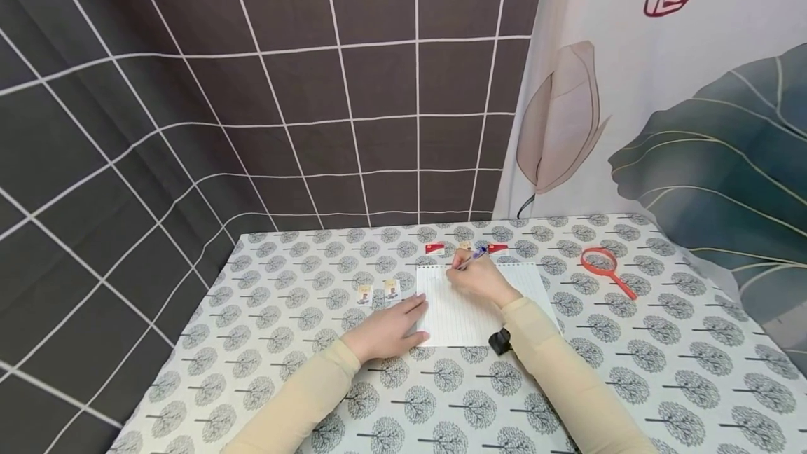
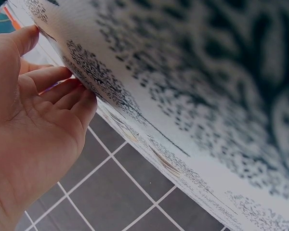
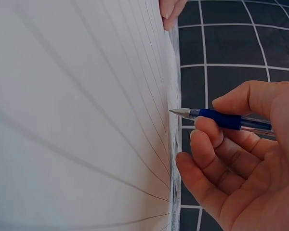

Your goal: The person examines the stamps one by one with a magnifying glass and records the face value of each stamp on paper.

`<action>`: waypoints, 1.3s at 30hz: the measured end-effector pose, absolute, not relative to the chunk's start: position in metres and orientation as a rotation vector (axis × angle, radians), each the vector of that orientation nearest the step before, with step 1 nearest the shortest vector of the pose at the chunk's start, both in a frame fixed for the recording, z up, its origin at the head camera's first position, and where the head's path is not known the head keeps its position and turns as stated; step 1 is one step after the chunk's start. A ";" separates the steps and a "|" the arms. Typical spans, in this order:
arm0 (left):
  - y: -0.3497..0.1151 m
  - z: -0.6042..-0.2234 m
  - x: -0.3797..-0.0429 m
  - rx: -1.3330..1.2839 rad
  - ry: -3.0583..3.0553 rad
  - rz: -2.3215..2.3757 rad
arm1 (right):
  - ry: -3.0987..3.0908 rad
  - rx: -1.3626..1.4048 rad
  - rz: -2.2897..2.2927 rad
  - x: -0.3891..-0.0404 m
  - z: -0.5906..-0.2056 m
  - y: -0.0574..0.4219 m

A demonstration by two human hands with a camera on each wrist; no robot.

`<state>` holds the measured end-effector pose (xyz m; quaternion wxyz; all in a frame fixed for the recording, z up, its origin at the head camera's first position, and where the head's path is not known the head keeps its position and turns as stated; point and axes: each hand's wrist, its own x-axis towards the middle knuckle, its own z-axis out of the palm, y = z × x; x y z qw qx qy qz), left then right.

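A lined notepad lies on the table in the head view. My right hand is over its upper part and pinches a blue pen between thumb and fingers. In the right wrist view the pen's metal tip points at the ruled page; whether it touches is hard to tell. My left hand rests at the pad's left edge, its fingertips on or beside the paper. The left wrist view shows that hand with relaxed fingers against the tablecloth, gripping nothing.
Two small beige cards lie left of the pad. Beyond it are two red-and-white pieces and another beige card, partly hidden. An orange magnifying glass lies to the right. A dark gridded curtain hangs behind the tree-patterned tablecloth.
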<state>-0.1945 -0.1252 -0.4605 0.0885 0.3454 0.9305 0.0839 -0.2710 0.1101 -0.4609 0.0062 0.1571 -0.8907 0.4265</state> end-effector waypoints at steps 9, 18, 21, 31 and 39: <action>-0.125 -0.463 -0.193 1.003 2.760 0.270 | -2.773 0.484 1.317 -0.270 -0.463 0.111; -0.125 -0.461 -0.194 1.015 2.761 0.266 | -2.743 0.510 1.365 -0.271 -0.463 0.112; -0.124 -0.461 -0.195 1.015 2.764 0.261 | -2.745 0.504 1.345 -0.271 -0.462 0.113; -0.124 -0.459 -0.195 1.008 2.765 0.262 | -2.741 0.515 1.301 -0.272 -0.462 0.112; -0.124 -0.461 -0.194 1.001 2.767 0.274 | -2.717 0.466 1.328 -0.271 -0.462 0.111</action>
